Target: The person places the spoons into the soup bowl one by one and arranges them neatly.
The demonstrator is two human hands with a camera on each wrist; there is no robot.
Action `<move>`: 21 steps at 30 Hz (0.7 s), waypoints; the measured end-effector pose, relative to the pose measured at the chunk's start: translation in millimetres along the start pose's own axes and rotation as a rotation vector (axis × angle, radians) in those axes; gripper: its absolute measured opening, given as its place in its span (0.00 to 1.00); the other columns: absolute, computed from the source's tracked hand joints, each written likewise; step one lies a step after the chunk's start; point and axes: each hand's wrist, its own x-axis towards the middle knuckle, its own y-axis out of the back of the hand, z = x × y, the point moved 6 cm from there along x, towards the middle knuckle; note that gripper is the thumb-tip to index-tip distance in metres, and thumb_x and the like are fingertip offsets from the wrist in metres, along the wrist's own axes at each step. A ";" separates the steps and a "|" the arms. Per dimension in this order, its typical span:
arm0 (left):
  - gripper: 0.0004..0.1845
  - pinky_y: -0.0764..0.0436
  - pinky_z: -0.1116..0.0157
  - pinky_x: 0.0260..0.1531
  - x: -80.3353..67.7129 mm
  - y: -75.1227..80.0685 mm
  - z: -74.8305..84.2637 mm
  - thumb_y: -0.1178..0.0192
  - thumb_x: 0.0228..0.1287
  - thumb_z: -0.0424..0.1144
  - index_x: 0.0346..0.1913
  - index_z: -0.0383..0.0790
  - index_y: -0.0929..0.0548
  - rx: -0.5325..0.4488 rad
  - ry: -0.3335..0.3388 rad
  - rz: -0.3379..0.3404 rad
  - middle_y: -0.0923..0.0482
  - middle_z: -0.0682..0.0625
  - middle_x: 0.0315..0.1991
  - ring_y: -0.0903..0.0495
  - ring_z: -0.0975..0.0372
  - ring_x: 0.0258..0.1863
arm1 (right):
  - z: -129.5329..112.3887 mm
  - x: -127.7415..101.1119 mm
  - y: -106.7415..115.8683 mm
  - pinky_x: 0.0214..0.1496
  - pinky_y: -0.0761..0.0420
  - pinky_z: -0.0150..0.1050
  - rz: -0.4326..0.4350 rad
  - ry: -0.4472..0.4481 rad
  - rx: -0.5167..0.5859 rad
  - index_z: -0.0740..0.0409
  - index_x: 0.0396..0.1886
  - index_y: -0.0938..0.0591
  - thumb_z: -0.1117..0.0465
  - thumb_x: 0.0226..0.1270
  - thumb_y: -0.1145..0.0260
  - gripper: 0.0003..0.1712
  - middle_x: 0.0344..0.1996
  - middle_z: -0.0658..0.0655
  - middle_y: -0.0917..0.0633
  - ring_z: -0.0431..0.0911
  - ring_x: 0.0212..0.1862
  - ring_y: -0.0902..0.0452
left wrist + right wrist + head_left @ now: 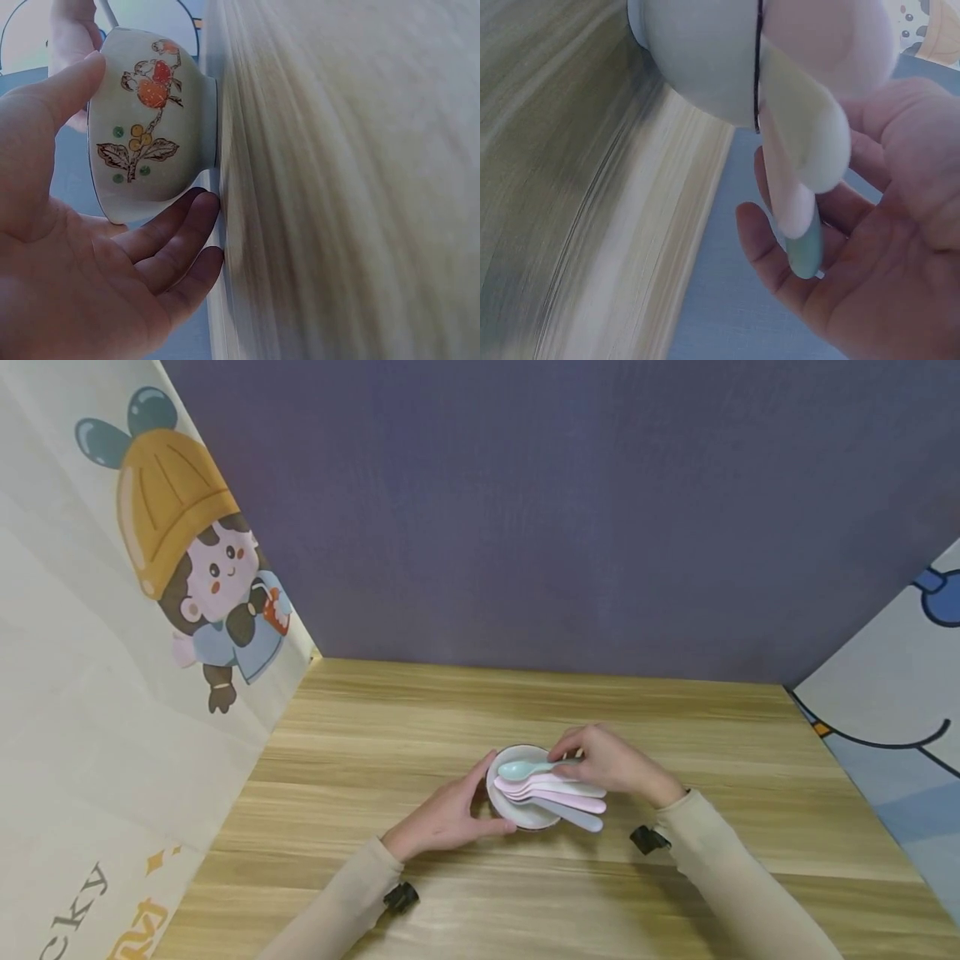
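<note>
A small white bowl [517, 812] with a dark rim stands upright on the wooden table. Its outer wall [191, 124] carries painted red fruit and leaves in the left wrist view. My left hand [448, 815] grips the bowl from the left, thumb and fingers spread around its side. Over the bowl, my right hand [606, 762] pinches the handle of a mint-green spoon [516, 770], whose head points left. Below that spoon, several others fan out with their handles past the right rim: a white spoon [587, 789], pink spoons [588, 802] and a grey spoon [581, 818].
The wood-grain tabletop [375, 718] runs back to a dark purple-grey wall panel [480, 527]. A white panel with a cartoon child [217, 568] borders the left side. Another cartoon panel [885, 693] closes off the right. Small black devices sit at both wrists.
</note>
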 end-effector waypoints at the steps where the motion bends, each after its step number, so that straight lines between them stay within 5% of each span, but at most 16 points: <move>1: 0.63 0.29 0.47 0.77 0.0 0.0 -0.1 0.29 0.64 0.67 0.89 0.47 0.56 -0.001 0.000 0.000 0.32 0.45 0.81 0.29 0.54 0.77 | -0.7 0.3 -0.4 0.49 0.15 0.39 -0.002 0.004 -0.003 0.54 0.45 0.06 0.63 0.67 0.23 0.08 0.43 0.49 0.08 0.42 0.46 0.14; 8: 0.63 0.29 0.48 0.77 0.7 -0.5 -1.6 0.29 0.64 0.67 0.89 0.48 0.56 -0.002 0.001 0.000 0.33 0.46 0.81 0.29 0.54 0.77 | -4.6 1.0 -2.7 0.53 0.12 0.50 0.013 0.040 0.001 0.54 0.42 0.06 0.65 0.67 0.24 0.06 0.43 0.49 0.07 0.46 0.48 0.12; 21: 0.63 0.27 0.48 0.75 0.1 0.6 -0.9 0.29 0.64 0.67 0.89 0.48 0.56 -0.001 0.006 0.001 0.32 0.46 0.80 0.26 0.56 0.74 | 2.1 0.4 -7.4 0.54 0.12 0.47 0.036 0.011 0.027 0.51 0.44 0.06 0.62 0.68 0.24 0.07 0.44 0.48 0.07 0.45 0.49 0.12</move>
